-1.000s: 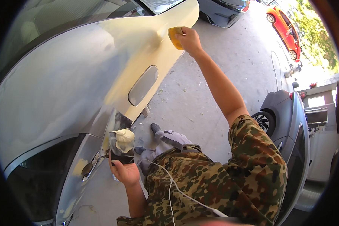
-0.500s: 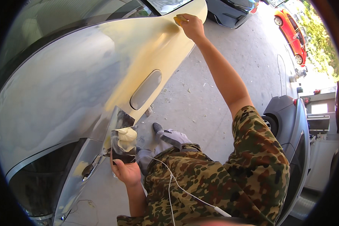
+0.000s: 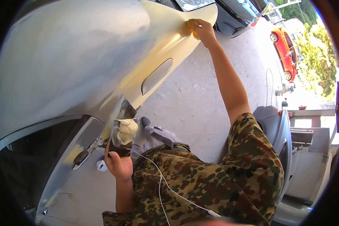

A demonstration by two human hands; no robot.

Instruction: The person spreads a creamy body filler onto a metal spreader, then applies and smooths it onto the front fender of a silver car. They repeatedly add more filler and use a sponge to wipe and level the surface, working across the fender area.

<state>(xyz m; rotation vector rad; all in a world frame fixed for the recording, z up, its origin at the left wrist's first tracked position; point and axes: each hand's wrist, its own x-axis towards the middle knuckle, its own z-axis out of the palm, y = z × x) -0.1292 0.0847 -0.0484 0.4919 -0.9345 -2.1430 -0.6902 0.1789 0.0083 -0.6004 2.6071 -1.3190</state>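
Observation:
A silver car door panel (image 3: 75, 64) fills the left of the view, its far end coated in pale yellow filler (image 3: 165, 45). My right hand (image 3: 202, 31) reaches far out and presses a yellow spreader (image 3: 192, 27) against the filler near the panel's far tip. My left hand (image 3: 118, 164) stays low, close to my body. It holds a flat metal mixing board (image 3: 121, 124) with a lump of cream putty (image 3: 127, 130) on it. A recessed door handle pocket (image 3: 156, 76) lies between the two hands.
Concrete floor (image 3: 192, 109) lies below the panel. A dark car part (image 3: 277, 132) stands at the right. A dark blue car (image 3: 239, 17) and a red car (image 3: 284, 49) are parked beyond. A grey shoe (image 3: 160, 135) shows near my left hand.
My right hand has slid the spreader along the filler toward the panel's far tip, the arm stretching further out. The left hand with the board has stayed put.

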